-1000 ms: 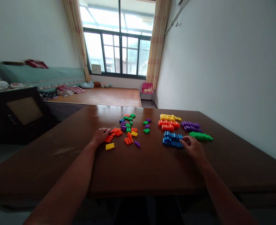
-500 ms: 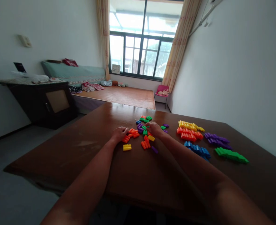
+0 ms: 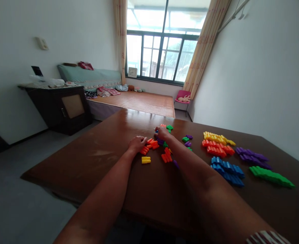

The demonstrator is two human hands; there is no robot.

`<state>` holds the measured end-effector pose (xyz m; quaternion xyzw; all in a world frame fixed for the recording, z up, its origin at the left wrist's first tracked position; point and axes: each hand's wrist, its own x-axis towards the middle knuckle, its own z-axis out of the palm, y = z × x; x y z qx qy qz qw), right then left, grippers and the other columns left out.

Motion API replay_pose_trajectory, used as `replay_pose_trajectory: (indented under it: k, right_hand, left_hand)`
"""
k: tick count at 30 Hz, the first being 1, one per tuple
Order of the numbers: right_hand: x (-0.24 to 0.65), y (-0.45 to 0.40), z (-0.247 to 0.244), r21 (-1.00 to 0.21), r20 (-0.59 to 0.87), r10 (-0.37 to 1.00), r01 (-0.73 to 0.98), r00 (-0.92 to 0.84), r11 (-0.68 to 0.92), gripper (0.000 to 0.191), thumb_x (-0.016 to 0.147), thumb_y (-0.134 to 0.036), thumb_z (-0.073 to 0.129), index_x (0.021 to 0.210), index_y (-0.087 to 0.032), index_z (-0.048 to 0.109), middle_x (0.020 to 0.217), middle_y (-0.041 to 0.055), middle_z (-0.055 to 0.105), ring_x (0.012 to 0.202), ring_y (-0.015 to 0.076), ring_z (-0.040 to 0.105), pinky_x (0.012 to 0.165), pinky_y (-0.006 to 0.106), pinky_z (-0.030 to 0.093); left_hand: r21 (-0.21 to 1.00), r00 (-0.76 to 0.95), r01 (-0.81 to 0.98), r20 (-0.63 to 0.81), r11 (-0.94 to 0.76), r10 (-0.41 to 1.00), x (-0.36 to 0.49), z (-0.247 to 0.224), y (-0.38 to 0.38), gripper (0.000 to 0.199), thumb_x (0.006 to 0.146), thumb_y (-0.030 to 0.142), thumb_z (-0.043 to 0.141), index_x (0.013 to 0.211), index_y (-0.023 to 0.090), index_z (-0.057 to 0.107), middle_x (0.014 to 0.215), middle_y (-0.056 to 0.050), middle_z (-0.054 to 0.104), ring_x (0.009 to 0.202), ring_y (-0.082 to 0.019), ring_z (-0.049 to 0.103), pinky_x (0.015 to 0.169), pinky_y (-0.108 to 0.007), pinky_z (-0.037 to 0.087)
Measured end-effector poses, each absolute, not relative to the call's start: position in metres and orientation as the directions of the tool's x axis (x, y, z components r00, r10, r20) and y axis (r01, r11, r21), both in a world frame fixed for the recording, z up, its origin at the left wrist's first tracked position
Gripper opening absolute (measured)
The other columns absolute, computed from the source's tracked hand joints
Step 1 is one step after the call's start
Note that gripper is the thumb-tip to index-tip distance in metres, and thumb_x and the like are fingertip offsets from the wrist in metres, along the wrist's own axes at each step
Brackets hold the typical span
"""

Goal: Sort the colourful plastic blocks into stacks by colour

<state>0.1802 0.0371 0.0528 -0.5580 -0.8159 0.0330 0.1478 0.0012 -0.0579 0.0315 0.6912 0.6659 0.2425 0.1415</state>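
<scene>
A striped cuff [image 3: 266,237] is seen at the lower right corner of the frame, around the right arm. The brown counter [image 3: 95,176] is spread across the lower half, and two bare forearms are stretched over it. At the lower right, a blue stack [image 3: 228,171] of small plastic pieces is laid, with a green row [image 3: 271,176] to its right. Near the centre, a yellow pair [image 3: 146,160] is placed just below the left hand [image 3: 137,144]; an orange group [image 3: 166,156] is seen to its right, and a purple piece [image 3: 176,164] is partly covered by the right forearm.

The left hand is rested on the counter, its fingers slightly curled against loose orange pieces [image 3: 153,144]; whether any is gripped cannot be told. Right of centre, a purple stack [image 3: 252,157], a red-orange stack [image 3: 217,148] and a yellow stack [image 3: 216,138] are set out. The right hand [image 3: 162,133] is held over the mixed loose pieces at the centre, its fingers lowered beside a blue piece [image 3: 156,133]; whether it is pinched cannot be told. Green pieces [image 3: 170,127] are left just beyond.

Farther off, a dark cabinet [image 3: 50,108] is placed at the left, a bed [image 3: 144,103] is seen at the upper centre, and a pink chair [image 3: 181,94] is stood beside it, below the window [image 3: 162,51].
</scene>
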Motion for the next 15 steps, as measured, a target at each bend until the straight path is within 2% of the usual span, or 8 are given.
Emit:
replay_pose_trajectory:
  k: [4,8,11,15]
  right_hand:
    - [0.2,-0.004,0.079,-0.247,0.375,0.855,0.85,-0.359,0.465,0.03,0.082,-0.025,0.058,0.109,-0.019,0.066,0.106,0.0095,0.068,0.1,0.0221,0.059,0.093,0.034,0.042]
    - [0.274,-0.065,0.099,-0.392,0.533,0.789,0.737,-0.305,0.55,0.029,0.08,-0.028,0.057,0.106,-0.022,0.067,0.103,0.0062,0.068,0.091,0.0191,0.061,0.082,0.032,0.049]
    - [0.353,-0.113,0.096,-0.559,0.511,0.849,0.697,-0.137,0.449,0.033,0.081,-0.039,0.057,0.108,-0.022,0.067,0.104,0.0061,0.068,0.085,0.0181,0.063,0.076,0.032,0.053]
    - [0.446,-0.17,0.07,-0.744,0.436,0.881,0.625,0.185,0.237,0.045,0.075,-0.052,0.064,0.106,-0.019,0.066,0.1,0.0083,0.07,0.088,0.0224,0.066,0.081,0.038,0.055]
  left_hand:
    - [0.528,0.017,0.843,0.157,-0.098,0.987,0.0,0.029,-0.056,0.044,0.09,0.05,0.041,0.084,0.026,0.077,0.092,-0.004,0.076,0.083,-0.022,0.067,0.066,-0.028,0.043]
    - [0.529,0.038,0.841,0.158,-0.117,0.987,0.0,0.031,-0.056,0.046,0.089,0.049,0.04,0.083,0.024,0.077,0.09,-0.004,0.076,0.08,-0.021,0.067,0.063,-0.028,0.042]
    - [0.532,0.047,0.837,0.163,-0.128,0.986,-0.001,0.032,-0.055,0.046,0.088,0.049,0.04,0.083,0.023,0.077,0.088,-0.004,0.076,0.079,-0.021,0.067,0.063,-0.028,0.042]
    - [0.523,0.072,0.838,0.18,-0.158,0.981,-0.002,0.032,-0.052,0.047,0.087,0.051,0.04,0.086,0.021,0.076,0.088,-0.005,0.076,0.079,-0.022,0.067,0.064,-0.028,0.044]
